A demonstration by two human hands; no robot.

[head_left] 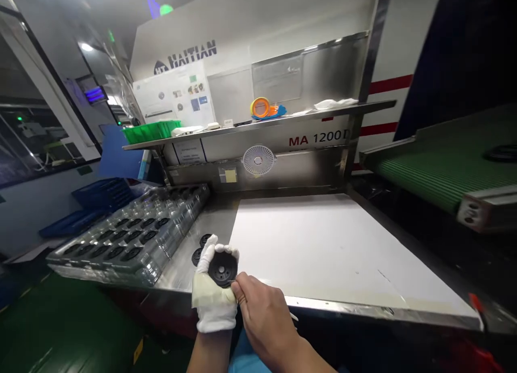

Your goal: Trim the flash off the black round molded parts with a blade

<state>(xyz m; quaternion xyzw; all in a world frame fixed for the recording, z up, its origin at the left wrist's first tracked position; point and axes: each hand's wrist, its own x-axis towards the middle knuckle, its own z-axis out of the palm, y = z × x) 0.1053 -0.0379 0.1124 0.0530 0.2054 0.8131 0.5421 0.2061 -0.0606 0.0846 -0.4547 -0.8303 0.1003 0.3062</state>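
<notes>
In my left hand (214, 292), which wears a white glove, I grip a round black plastic wheel-like part (223, 269) by its rim. Its face, with a hub and small holes in the middle, is turned towards me. My bare right hand (264, 313) is closed at the part's lower right edge. A thin tool (231, 281) pokes out between its thumb and forefinger, its tip against the rim; most of it is hidden by the fingers. Two more black round parts (197, 256) lie on the metal table just behind my left hand.
On the left stands a stack of clear plastic trays (161, 254) with several black parts in pockets. A white sheet (323, 243) covers the table's right side. Above runs a shelf (242, 129) with a green bin (151, 131) and tape dispenser (266, 110). A green conveyor (448, 157) is at right.
</notes>
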